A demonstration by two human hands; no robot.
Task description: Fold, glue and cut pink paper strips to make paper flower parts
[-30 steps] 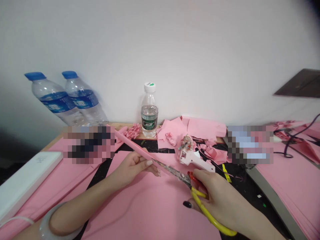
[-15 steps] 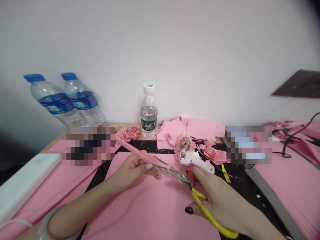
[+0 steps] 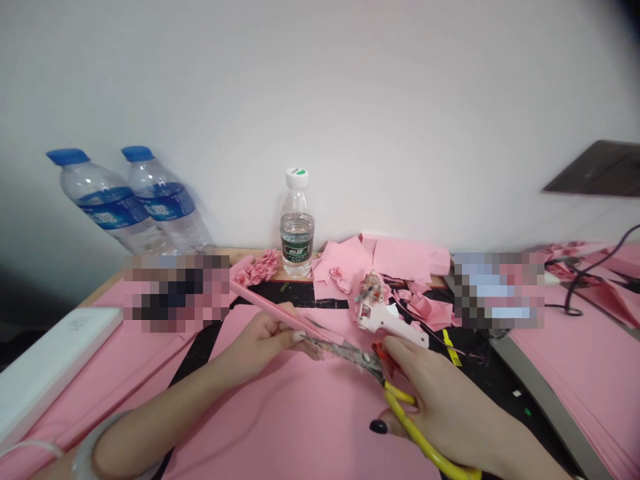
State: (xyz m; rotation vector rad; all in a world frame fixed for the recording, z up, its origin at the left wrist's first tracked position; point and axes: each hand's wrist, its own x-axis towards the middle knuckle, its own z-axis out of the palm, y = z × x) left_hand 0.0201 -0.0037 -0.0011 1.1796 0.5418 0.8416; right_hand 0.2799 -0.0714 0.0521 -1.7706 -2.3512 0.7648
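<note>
My left hand point(image 3: 275, 337) pinches a long, narrow folded strip of pink paper point(image 3: 260, 301), which slants from upper left down toward the scissors. In my right hand point(image 3: 425, 380) is a pair of scissors point(image 3: 367, 360) with yellow handles and stained blades. The blades lie across the strip's near end, close to my left fingertips; whether they cut into it is hard to see. A large pink sheet point(image 3: 300, 427) spreads under both hands. Just beyond my right hand lies a white glue gun point(image 3: 390, 323) with a crusted, lumpy tip.
A small water bottle point(image 3: 297, 233) stands against the wall, with paper flowers point(image 3: 260, 268) beside it. Two large bottles point(image 3: 115, 207) lean at the left. Pink scraps point(image 3: 425, 307) lie behind the glue gun. Stacked pink sheets point(image 3: 575, 387) and a black cable point(image 3: 575, 280) are right; a white box point(image 3: 60, 360) is left.
The scissor blades have come closer together around the strip's end. My right hand and the scissor handles have shifted very slightly; my left hand keeps its hold on the strip.
</note>
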